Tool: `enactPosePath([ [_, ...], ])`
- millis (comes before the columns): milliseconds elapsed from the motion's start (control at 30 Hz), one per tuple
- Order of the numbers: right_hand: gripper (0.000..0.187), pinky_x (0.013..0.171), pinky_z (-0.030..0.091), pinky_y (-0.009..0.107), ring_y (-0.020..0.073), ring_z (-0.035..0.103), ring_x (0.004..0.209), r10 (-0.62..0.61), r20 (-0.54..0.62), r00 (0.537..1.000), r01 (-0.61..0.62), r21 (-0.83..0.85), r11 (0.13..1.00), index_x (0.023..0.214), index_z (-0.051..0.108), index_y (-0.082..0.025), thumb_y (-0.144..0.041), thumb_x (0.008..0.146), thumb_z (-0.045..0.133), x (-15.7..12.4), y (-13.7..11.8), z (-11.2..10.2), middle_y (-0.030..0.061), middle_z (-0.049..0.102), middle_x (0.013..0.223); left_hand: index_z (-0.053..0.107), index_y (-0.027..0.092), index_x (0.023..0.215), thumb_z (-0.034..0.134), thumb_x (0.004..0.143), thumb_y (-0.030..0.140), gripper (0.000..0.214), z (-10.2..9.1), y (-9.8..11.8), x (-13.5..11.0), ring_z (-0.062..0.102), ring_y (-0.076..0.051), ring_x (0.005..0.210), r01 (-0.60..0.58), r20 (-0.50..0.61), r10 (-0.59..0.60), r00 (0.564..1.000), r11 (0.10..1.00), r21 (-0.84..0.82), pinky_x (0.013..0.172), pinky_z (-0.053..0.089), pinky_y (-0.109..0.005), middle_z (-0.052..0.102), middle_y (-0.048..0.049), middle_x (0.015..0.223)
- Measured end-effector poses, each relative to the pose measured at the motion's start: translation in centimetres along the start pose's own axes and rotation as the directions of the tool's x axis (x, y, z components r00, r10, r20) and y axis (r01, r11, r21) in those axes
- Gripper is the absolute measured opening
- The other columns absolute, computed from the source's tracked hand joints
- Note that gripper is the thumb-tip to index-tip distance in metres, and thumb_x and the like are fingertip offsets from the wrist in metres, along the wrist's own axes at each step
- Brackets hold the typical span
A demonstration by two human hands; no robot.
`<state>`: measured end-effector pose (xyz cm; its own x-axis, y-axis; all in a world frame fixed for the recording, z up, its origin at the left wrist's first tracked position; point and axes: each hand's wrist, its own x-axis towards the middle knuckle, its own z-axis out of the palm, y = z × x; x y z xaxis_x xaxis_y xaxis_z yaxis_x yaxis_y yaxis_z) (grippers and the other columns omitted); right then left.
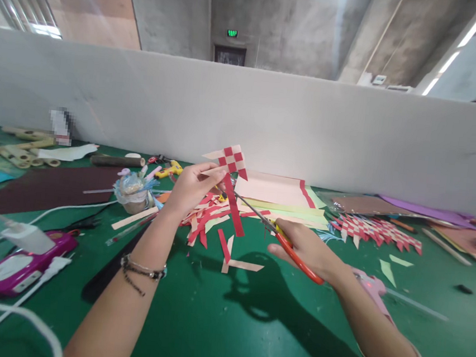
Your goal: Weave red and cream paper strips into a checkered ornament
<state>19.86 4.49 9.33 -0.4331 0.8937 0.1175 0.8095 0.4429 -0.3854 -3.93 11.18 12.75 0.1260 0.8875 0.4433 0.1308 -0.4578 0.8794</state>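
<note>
My left hand (pixel 197 183) pinches a small woven paper piece (pixel 234 158) in a red and pale pink checker pattern, raised above the table. One long red strip (pixel 234 206) hangs down from it. My right hand (pixel 301 241) is wrapped round the handles of red and yellow scissors (pixel 288 248). Their blades reach left to the hanging strip, close under the woven piece; whether they touch it I cannot tell. Below lies a heap of red and pink paper strips (pixel 207 212), with a few cut offcuts (pixel 244 265) nearer to me.
Several woven checker pieces (pixel 378 230) lie at the right, near a pink glue gun (pixel 370 286). Paper sheets (pixel 268 187) rest against the white partition (pixel 244 117). At the left are a plastic-wrapped cup (pixel 135 196), a magenta power strip (pixel 23 264), white cables and bamboo pieces (pixel 21 152).
</note>
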Motion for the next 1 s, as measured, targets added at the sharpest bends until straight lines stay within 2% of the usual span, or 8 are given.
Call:
enactPosePath([
  [133,0.042,0.052,0.029,0.024,0.0113,0.039,0.055,0.011,0.012,1.000,-0.011,0.014,1.000,0.070,0.036,-0.020,-0.061,0.080,0.039,-0.02,-0.25,-0.11,-0.0008,0.048,0.065,0.062,0.016,0.075,0.060,0.074,0.037,0.021,0.15,0.30,-0.15,0.056,-0.010,0.056,0.013,0.021,-0.013,1.000,1.000,0.015,0.057,0.048,-0.018,0.057,0.0024,0.060],
  [333,0.040,0.051,0.027,0.023,0.0107,0.038,0.053,0.007,-0.001,1.000,-0.007,0.011,1.000,0.068,0.035,-0.020,-0.057,0.081,0.039,0.05,-0.20,-0.03,-0.0018,0.046,0.062,0.064,0.016,0.075,0.057,0.075,0.040,0.025,0.42,0.41,-0.26,0.053,-0.010,0.058,-0.009,0.021,0.005,1.000,0.989,0.150,0.056,0.043,-0.018,0.056,0.0020,0.061],
  [500,0.040,0.050,0.026,0.023,0.0098,0.035,0.051,0.027,-0.001,1.000,-0.027,-0.012,1.000,0.065,0.034,-0.020,-0.056,0.080,0.042,0.11,0.05,0.02,-0.0027,0.043,0.058,0.069,0.018,0.082,0.055,0.076,0.042,0.029,0.72,0.06,-0.13,0.056,-0.013,0.065,0.016,-0.042,-0.008,0.999,0.984,0.179,0.061,0.043,-0.022,0.064,-0.0004,0.068],
  [633,0.042,0.050,0.025,0.022,0.0094,0.034,0.051,0.033,-0.006,0.999,-0.033,-0.007,0.999,0.064,0.034,-0.020,-0.057,0.080,0.042,0.03,0.04,-0.08,-0.0028,0.043,0.058,0.071,0.021,0.085,0.059,0.072,0.043,0.028,0.94,-0.19,-0.05,0.060,-0.016,0.079,0.095,-0.110,-0.082,0.991,0.988,0.120,0.072,0.044,-0.024,0.069,-0.0010,0.079],
  [800,0.045,0.050,0.025,0.023,0.0089,0.032,0.051,0.021,-0.010,1.000,-0.021,0.000,1.000,0.062,0.032,-0.019,-0.060,0.079,0.042,0.01,0.19,-0.14,-0.0033,0.040,0.056,0.072,0.021,0.076,0.065,0.067,0.042,0.024,0.82,-0.47,0.14,0.061,-0.019,0.088,0.151,-0.125,-0.154,0.980,0.988,-0.030,0.083,0.043,-0.028,0.071,-0.0022,0.082],
  [1000,0.046,0.049,0.023,0.022,0.0084,0.029,0.049,0.039,0.003,0.999,-0.039,-0.012,0.999,0.060,0.032,-0.019,-0.061,0.077,0.042,-0.04,0.09,-0.27,-0.0037,0.038,0.054,0.071,0.019,0.073,0.068,0.064,0.045,0.028,0.64,-0.02,0.08,0.063,-0.020,0.086,0.242,0.025,-0.241,0.970,0.954,-0.178,0.086,0.043,-0.032,0.071,-0.0043,0.079],
])
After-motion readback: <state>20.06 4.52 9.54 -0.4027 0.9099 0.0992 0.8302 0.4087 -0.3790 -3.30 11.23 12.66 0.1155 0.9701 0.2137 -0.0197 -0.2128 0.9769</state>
